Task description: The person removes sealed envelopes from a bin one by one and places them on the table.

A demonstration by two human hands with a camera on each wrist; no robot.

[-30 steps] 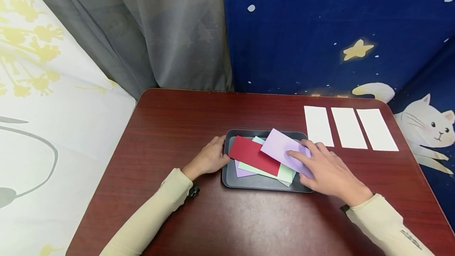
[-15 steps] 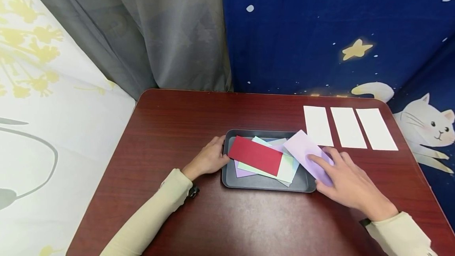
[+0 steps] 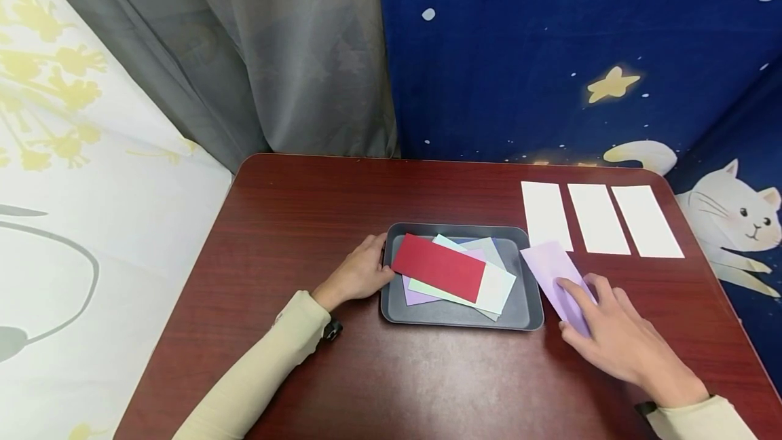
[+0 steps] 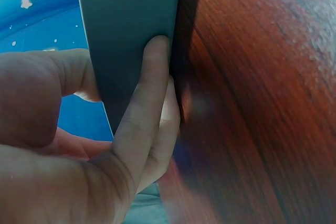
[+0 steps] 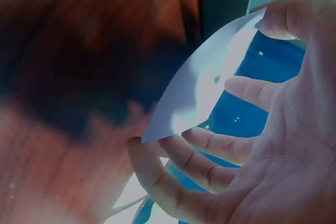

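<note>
My left hand (image 3: 356, 275) grips the left end of a dark grey tray (image 3: 527, 311). In the left wrist view its thumb hooks over the rim and the fingers (image 4: 139, 111) lie against the outer wall. A light purple paper slip (image 3: 550, 265) is in my right hand (image 3: 629, 345), just off the tray's right end. Seen from the right wrist, the purple slip (image 5: 194, 85) bows between thumb and fingertips while the index finger touches its face. Inside the tray a red slip (image 3: 438, 267) lies over several green, purple and pale blue slips.
White paper rectangles stand in a row at the table's back right: a left one (image 3: 546, 216), a middle one (image 3: 599, 219) and a right one (image 3: 647, 221). The reddish-brown table (image 3: 305, 202) ends at grey and blue curtains behind.
My right hand has drawn the purple slip rightward and toward me, from over the tray to beyond its right rim, uncovering the slips beneath. The left hand and tray have stayed put.
</note>
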